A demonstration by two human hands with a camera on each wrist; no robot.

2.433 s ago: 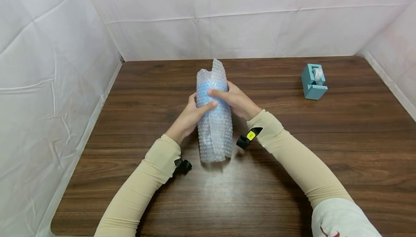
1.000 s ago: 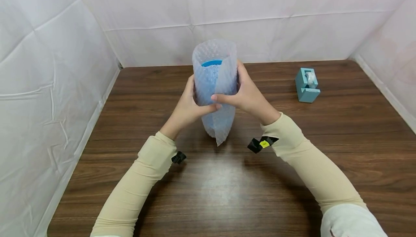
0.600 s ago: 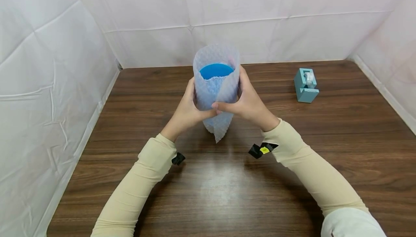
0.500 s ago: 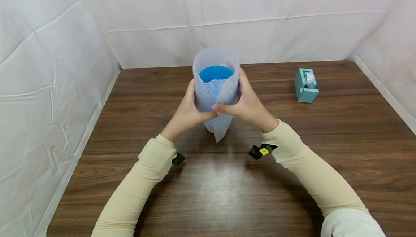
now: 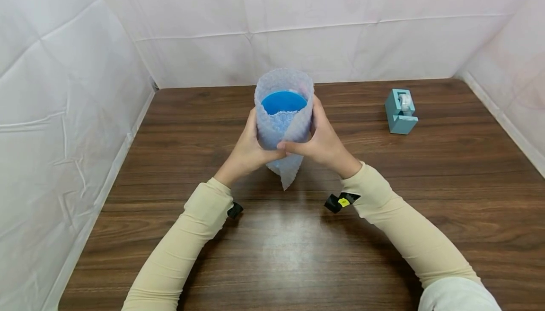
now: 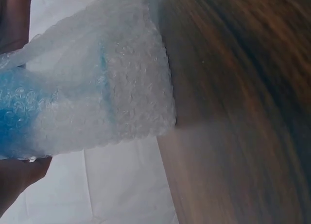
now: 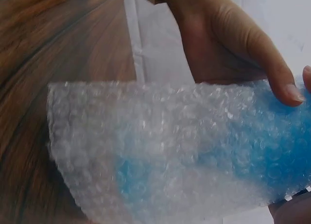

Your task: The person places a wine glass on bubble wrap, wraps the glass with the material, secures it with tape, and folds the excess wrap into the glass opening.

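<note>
A cylinder with a flat blue round top (image 5: 284, 101) stands nearly upright inside a roll of bubble wrap (image 5: 276, 128). The wrap rises past the blue top as an open collar, and a loose pointed corner hangs down at the front. My left hand (image 5: 247, 154) grips the roll from the left and my right hand (image 5: 327, 146) from the right. Both thumbs meet across the front; most other fingers are hidden behind. In the left wrist view the lower edge of the bubble wrap (image 6: 141, 83) is right at the tabletop. Blue shows through the bubble wrap (image 7: 160, 136) in the right wrist view.
A teal tape dispenser (image 5: 401, 112) with a roll of clear tape stands at the back right of the brown wooden table (image 5: 289, 249). White sheeting (image 5: 191, 60) hangs behind the table and along both sides.
The wrapped cylinder has gone from lying along the table to nearly upright, its blue top coming into sight. Both hands have kept hold of it. In the last half second it has lowered slightly.
</note>
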